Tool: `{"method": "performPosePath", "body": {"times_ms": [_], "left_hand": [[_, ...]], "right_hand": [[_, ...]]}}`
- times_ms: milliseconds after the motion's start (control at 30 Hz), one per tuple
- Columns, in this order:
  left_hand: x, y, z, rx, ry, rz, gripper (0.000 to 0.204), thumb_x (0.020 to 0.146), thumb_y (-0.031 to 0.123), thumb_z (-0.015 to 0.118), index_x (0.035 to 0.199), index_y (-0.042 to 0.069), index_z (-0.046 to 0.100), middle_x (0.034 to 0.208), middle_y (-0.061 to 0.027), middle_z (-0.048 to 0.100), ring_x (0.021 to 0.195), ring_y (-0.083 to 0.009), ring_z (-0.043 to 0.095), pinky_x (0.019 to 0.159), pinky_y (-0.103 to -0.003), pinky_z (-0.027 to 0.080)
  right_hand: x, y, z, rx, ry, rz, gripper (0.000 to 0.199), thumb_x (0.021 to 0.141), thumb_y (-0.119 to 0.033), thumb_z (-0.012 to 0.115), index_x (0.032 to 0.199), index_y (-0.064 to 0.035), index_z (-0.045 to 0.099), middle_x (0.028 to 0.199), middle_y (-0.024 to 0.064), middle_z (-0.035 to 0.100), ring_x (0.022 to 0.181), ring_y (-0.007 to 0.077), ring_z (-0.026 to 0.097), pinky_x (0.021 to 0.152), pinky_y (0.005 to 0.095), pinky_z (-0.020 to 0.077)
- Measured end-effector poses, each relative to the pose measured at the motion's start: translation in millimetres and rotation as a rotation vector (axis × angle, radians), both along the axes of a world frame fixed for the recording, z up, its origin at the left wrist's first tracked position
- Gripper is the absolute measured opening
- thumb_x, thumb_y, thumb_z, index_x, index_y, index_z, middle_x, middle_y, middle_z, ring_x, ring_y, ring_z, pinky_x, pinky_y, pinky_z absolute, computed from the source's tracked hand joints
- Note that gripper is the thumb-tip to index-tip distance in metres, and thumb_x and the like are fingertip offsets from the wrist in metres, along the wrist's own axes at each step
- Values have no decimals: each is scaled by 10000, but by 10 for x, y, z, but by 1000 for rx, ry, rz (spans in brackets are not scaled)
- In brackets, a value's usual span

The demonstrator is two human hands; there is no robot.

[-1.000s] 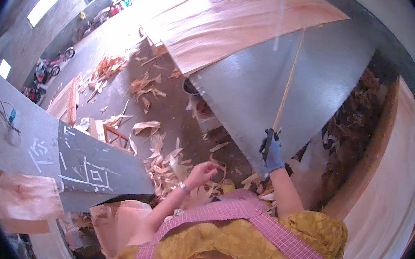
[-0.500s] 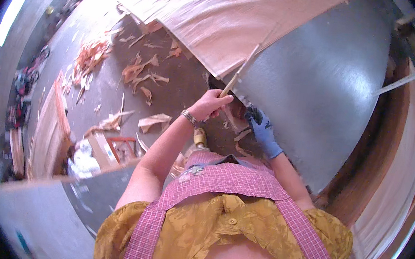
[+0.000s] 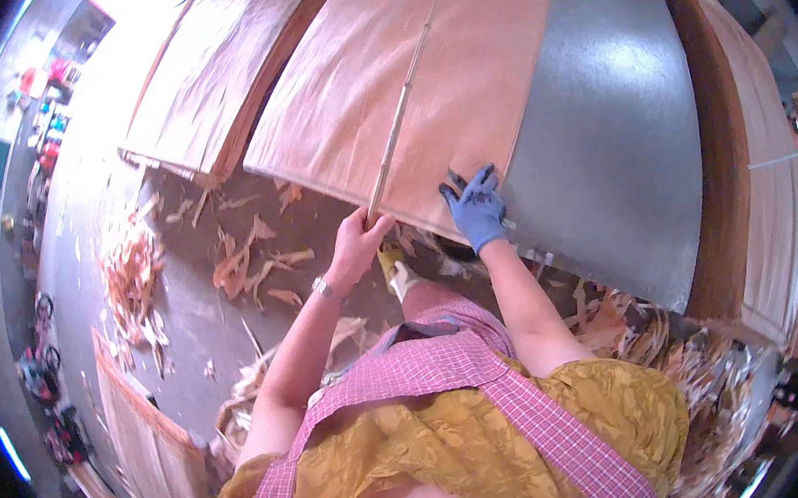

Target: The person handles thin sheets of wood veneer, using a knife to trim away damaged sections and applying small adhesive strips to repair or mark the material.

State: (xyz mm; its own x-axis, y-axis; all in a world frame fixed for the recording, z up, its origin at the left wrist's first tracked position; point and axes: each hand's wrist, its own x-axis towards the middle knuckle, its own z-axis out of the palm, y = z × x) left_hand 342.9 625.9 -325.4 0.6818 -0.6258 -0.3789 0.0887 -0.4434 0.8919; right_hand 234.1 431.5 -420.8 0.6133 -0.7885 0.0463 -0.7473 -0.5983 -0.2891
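A long, thin bamboo stick (image 3: 396, 119) is gripped near its thick end by my bare left hand (image 3: 357, 243), at the near edge of the table. The stick points away from me, over a wide pinkish wood veneer sheet (image 3: 325, 117). My right hand (image 3: 478, 207), in a blue glove with dark fingertips, is spread on or just above the sheet's near right corner. Right of the sheet shows a smooth grey tabletop (image 3: 609, 164). Whether the stick touches the veneer along its length I cannot tell.
Stacked veneer (image 3: 221, 49) stands to the left, across a narrow gap. Another tall stack (image 3: 760, 188) borders the grey surface on the right. Torn veneer scraps (image 3: 132, 276) litter the floor, with a larger heap (image 3: 714, 414) at lower right. A veneer bundle (image 3: 150, 436) is at lower left.
The view has turned, bringing the veneer squarely ahead. My right hand has risen from below the table edge onto the veneer, fingers spread. The stick, still in my left hand, now points straight away.
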Motion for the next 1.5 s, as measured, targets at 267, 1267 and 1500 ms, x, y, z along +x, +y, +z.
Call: {"method": "performPosePath", "body": {"times_ms": [267, 1267, 1500], "left_hand": [[1343, 131, -269, 4, 140, -109, 237, 914, 240, 656, 852, 20, 594, 614, 57, 471, 511, -45, 406, 441, -244, 336], [4173, 1080, -1062, -291, 837, -320, 179, 861, 203, 715, 957, 77, 634, 665, 12, 570, 519, -84, 502, 450, -221, 387], [4118, 1176, -1245, -205, 1224, -6, 271, 907, 320, 669, 1073, 139, 555, 845, -27, 588, 715, -177, 569, 615, -368, 497]], "right_hand": [[96, 60, -52, 204, 20, -178, 916, 832, -566, 629, 1458, 8, 286, 1223, 261, 521, 975, 420, 621, 798, 469, 525], [6284, 1437, 914, 941, -679, 95, 537, 843, -173, 750, 1305, 12, 548, 1131, 76, 677, 1008, 81, 585, 895, 265, 487], [5548, 1575, 1244, 992, -543, -10, 491, 846, -137, 754, 1283, -6, 574, 998, 21, 671, 855, 71, 551, 807, 219, 473]]}}
